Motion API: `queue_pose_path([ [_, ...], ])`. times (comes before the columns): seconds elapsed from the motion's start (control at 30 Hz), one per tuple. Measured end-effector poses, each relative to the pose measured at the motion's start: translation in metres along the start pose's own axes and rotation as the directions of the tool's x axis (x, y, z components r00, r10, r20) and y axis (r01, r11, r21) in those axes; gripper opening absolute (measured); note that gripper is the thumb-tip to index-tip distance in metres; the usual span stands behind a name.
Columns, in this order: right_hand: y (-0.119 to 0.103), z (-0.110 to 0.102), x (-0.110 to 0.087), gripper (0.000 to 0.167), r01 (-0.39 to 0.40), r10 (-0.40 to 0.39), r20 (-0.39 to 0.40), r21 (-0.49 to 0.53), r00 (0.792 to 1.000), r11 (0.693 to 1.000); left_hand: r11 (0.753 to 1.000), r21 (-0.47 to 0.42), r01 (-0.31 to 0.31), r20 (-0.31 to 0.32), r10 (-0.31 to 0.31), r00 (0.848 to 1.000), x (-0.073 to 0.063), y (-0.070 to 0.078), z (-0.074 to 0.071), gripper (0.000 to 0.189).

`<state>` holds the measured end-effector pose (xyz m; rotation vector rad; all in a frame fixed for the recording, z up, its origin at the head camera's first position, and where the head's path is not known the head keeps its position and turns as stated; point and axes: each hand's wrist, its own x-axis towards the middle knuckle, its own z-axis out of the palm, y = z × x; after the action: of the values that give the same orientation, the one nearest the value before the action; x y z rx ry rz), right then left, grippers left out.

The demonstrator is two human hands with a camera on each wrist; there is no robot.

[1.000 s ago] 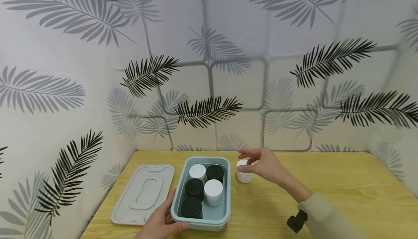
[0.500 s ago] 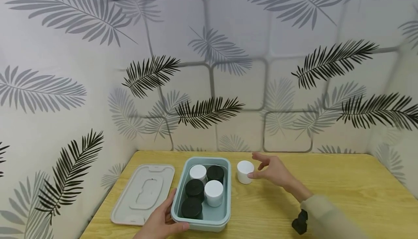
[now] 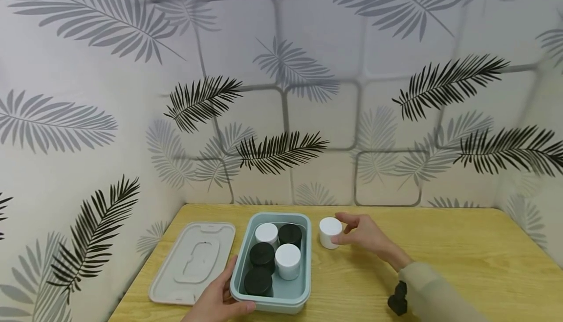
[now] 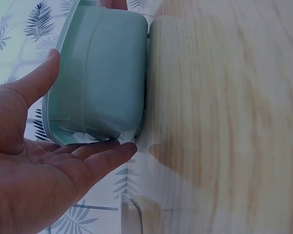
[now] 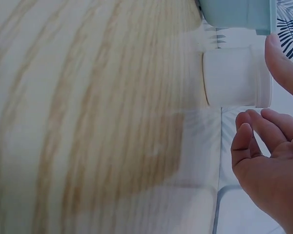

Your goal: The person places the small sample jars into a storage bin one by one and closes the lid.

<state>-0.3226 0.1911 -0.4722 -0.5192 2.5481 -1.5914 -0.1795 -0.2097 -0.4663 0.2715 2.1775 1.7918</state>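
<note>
A pale blue-green plastic box stands open on the table, with black and white round-lidded jars inside. My left hand grips its near left corner, thumb at the rim and fingers along the side; the left wrist view shows this hand against the box wall. Right of the box, a white jar stands upright on the wood. My right hand is beside it, thumb and forefinger spread around its right side. In the right wrist view, the fingers look slightly apart from the jar.
A flat grey-white lid lies on the table left of the box. The wooden table extends to the right and meets a leaf-patterned wall at the back. A black device is at my right wrist.
My right hand first drew back rightward from the white jar, then came in closer to it, lower. My left hand, the box and its jars stay as they were.
</note>
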Motion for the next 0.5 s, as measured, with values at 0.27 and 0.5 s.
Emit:
queue_pose_path([
  [0.27,0.0013,0.0055,0.0032,0.081,0.012,-0.012,-0.028,0.005,1.0,1.0,1.0,0.002,0.006,0.001,-0.006,1.0,0.0008,0.0009,0.0006,0.12],
  [0.5,0.0008,0.01,0.0056,0.079,-0.008,0.007,-0.045,-0.012,0.999,1.0,1.0,0.011,0.006,0.0,-0.006,1.0,0.0016,0.0001,0.0003,0.119],
])
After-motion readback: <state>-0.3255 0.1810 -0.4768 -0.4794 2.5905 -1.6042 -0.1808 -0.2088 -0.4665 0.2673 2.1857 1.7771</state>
